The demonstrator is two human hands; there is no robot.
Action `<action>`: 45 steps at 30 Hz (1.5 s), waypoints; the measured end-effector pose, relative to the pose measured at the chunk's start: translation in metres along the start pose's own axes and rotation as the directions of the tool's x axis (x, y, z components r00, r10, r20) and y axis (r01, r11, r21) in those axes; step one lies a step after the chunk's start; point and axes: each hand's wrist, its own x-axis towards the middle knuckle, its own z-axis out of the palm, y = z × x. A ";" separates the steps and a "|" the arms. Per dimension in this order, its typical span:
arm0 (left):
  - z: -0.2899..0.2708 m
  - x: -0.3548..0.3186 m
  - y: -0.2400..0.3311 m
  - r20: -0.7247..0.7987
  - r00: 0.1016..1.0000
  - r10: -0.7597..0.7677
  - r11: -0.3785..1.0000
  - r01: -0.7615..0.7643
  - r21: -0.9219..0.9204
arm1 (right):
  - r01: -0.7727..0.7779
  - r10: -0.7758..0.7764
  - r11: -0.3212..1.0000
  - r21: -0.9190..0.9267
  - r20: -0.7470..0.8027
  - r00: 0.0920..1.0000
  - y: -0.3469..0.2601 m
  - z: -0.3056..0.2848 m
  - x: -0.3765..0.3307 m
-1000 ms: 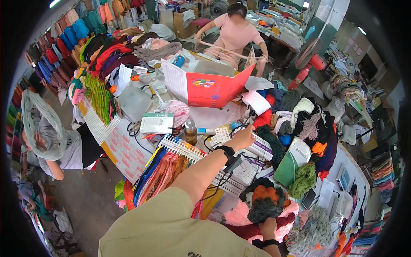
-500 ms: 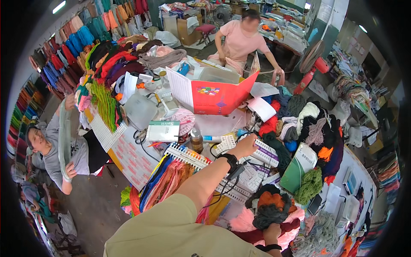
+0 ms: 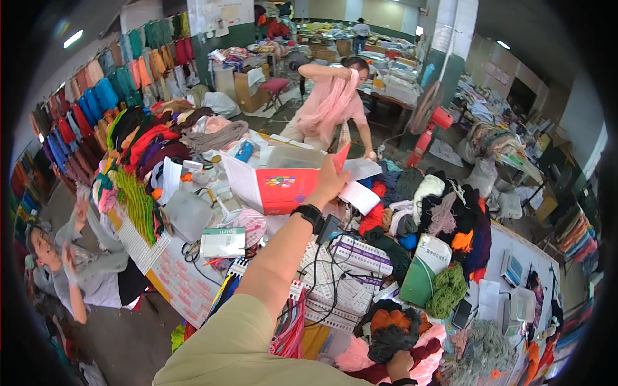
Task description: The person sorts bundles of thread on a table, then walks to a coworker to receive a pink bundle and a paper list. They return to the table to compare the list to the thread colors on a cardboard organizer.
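Note:
My left hand [image 3: 330, 180], with a black watch on the wrist, reaches across the table. Its fingers close on the right edge of a red folder [image 3: 288, 187], which stands opened out on the tabletop. At the lower right my right hand [image 3: 400, 365] is closed on a bundle of yarn. Maroon yarn [image 3: 420, 352] lies around that hand, with dark grey yarn [image 3: 390, 342] and rust-orange yarn [image 3: 390, 320] just above it. Pink yarn [image 3: 354, 356] spreads beside them. The right fingertips are partly hidden in the strands.
Purple-edged shade cards [image 3: 362, 254] with black cables lie under my left forearm. A green book [image 3: 426, 270] leans by heaped yarn [image 3: 444, 215]. Across the table a co-worker [image 3: 331, 106] lifts pink yarn; another [image 3: 87, 257] handles pale yarn at left. A red fan [image 3: 421, 145] stands behind.
My left hand has moved from the shade cards up and away to the folder's right edge. The co-worker opposite has raised pink yarn. My right hand stays at the yarn. The view has tilted up.

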 end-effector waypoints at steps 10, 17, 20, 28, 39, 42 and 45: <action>0.036 0.024 0.028 0.126 0.992 -0.028 0.999 0.030 -0.014 | 0.100 -0.100 0.995 -0.004 -0.069 0.993 -0.002 -0.020 -0.004; 0.072 0.058 0.031 -0.097 0.975 -0.201 0.884 0.138 -0.447 | 0.076 -0.077 0.997 -0.015 -0.031 0.997 -0.001 -0.014 -0.009; 0.094 0.083 0.007 -0.239 0.956 -0.169 0.911 0.059 -0.409 | 0.073 -0.073 0.997 -0.025 -0.009 0.997 -0.001 -0.016 -0.011; 0.108 0.162 -0.060 -0.446 0.894 -0.032 0.972 -0.077 -0.224 | 0.197 -0.196 0.980 0.025 -0.036 0.980 -0.009 -0.013 0.006; 0.100 0.187 -0.062 0.074 0.880 -0.470 0.675 0.412 -0.613 | 0.238 -0.238 0.971 -0.002 -0.004 0.971 0.008 0.031 0.018; 0.120 0.167 -0.042 0.445 0.765 -0.465 0.435 0.635 -0.638 | 0.167 -0.166 0.986 -0.015 0.034 0.986 0.011 0.018 0.013; 0.113 0.153 -0.039 0.564 0.799 -0.210 0.484 0.586 -0.650 | 0.149 -0.147 0.988 -0.031 0.058 0.987 0.010 0.011 0.013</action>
